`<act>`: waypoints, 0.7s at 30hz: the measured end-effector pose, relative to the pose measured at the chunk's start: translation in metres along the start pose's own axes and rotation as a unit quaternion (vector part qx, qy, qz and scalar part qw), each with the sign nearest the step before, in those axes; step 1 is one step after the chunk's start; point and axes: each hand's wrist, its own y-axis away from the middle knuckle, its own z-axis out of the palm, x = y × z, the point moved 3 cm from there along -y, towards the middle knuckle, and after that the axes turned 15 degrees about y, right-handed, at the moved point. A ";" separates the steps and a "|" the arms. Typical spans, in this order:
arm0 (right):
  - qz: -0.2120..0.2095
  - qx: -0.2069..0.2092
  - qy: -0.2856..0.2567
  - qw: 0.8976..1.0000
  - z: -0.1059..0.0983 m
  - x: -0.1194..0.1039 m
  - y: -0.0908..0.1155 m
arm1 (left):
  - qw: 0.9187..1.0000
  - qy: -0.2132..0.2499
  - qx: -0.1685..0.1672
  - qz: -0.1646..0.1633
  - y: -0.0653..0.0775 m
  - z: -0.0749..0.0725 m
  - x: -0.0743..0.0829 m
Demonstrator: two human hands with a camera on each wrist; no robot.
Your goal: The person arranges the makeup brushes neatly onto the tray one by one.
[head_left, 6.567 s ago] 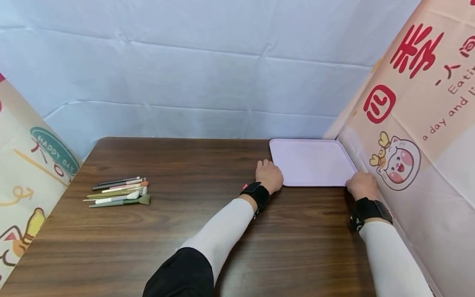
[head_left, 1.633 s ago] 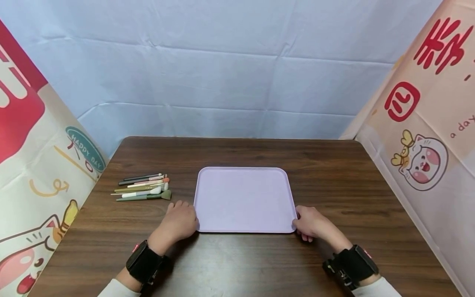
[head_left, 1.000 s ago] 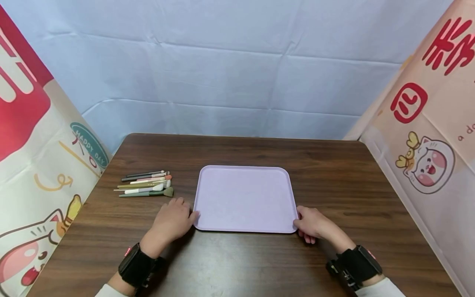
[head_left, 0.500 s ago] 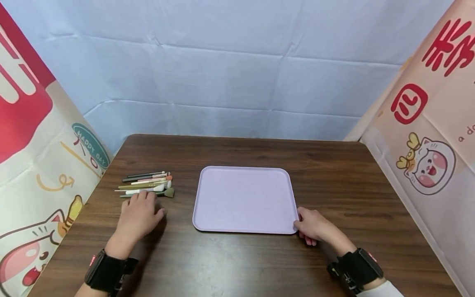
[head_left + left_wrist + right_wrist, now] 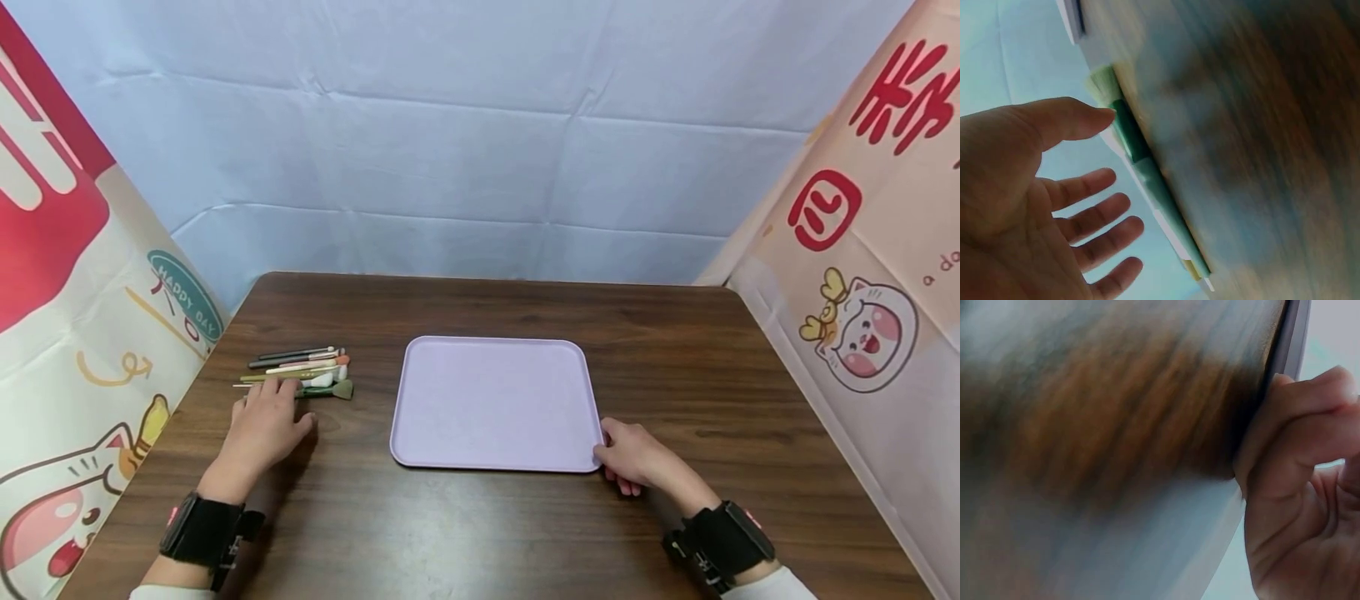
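My left hand [image 5: 262, 427] reaches over the near side of several makeup brushes [image 5: 300, 354] lying side by side at the table's left. Its fingers are spread, with nothing between them. In the left wrist view a green-handled brush [image 5: 1147, 181] with a pale green head lies just beyond the fingertips and thumb. My right hand [image 5: 633, 454] pinches the near right corner of a flat lilac tray [image 5: 491, 404], thumb at the rim and other fingers curled. In the right wrist view the tray's edge [image 5: 1294, 337] meets those fingers.
The dark wood table [image 5: 480, 533] carries the tray at its middle, right of the brushes. A pale blue cloth [image 5: 450, 150] hangs behind, and printed cloths [image 5: 847, 292] stand along both sides.
Both hands slid the tray from the back right to the table's middle. My left hand then let go of it and moved left to the brushes; my right hand stayed at the tray.
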 end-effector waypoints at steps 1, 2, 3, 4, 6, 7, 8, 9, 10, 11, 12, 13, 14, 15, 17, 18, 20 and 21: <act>-0.002 -0.001 0.000 1.000 0.000 0.000 0.000 | 1.000 0.001 -0.003 0.001 -0.002 0.000 -0.001; -0.001 -0.002 -0.001 1.000 0.000 0.001 0.000 | 1.000 0.001 -0.005 0.001 -0.003 0.001 -0.002; 0.000 -0.003 -0.002 1.000 0.001 0.001 -0.001 | 1.000 0.002 -0.007 0.001 -0.004 0.001 -0.002; 0.001 -0.003 -0.002 1.000 0.001 0.001 -0.001 | 1.000 0.002 -0.008 0.001 -0.005 0.002 -0.003; 0.001 -0.003 -0.002 1.000 0.001 0.002 -0.002 | 1.000 0.001 -0.010 0.002 -0.007 0.002 -0.004; 0.002 -0.003 -0.002 1.000 0.001 0.002 -0.002 | 1.000 0.001 -0.010 0.002 -0.008 0.003 -0.004; 0.003 -0.003 -0.002 1.000 0.001 0.002 -0.003 | 1.000 0.001 -0.011 0.002 -0.008 0.003 -0.005; 0.002 -0.003 -0.001 1.000 0.001 0.002 -0.003 | 1.000 0.002 -0.012 0.002 -0.009 0.003 -0.006; 0.001 -0.003 0.000 1.000 0.001 0.002 -0.003 | 1.000 0.002 -0.013 0.001 -0.009 0.004 -0.006; 0.001 -0.004 0.000 1.000 0.001 0.002 -0.003 | 1.000 0.002 -0.014 0.001 -0.010 0.004 -0.006; -0.002 -0.004 0.000 1.000 0.001 0.002 -0.003 | 1.000 0.002 -0.014 0.001 -0.010 0.005 -0.007; -0.002 -0.005 0.000 1.000 0.000 0.002 -0.003 | 1.000 0.003 -0.015 0.000 -0.010 0.005 -0.007; -0.004 -0.005 0.000 1.000 0.000 0.002 -0.003 | 1.000 0.005 -0.015 0.000 -0.010 0.005 -0.007; -0.005 -0.005 -0.001 1.000 0.000 0.002 -0.003 | 1.000 0.005 -0.016 0.000 -0.010 0.005 -0.007; -0.008 -0.004 -0.002 1.000 0.000 0.001 -0.002 | 1.000 0.006 -0.012 0.002 -0.011 0.005 -0.008; -0.009 -0.003 -0.003 1.000 0.000 0.001 -0.001 | 1.000 0.006 -0.010 0.003 -0.011 0.005 -0.008; -0.010 -0.002 -0.005 1.000 -0.001 0.001 0.000 | 1.000 0.004 -0.006 0.006 -0.011 0.004 -0.008; -0.010 -0.002 -0.005 1.000 -0.001 0.001 0.000 | 1.000 0.003 -0.004 0.007 -0.011 0.004 -0.008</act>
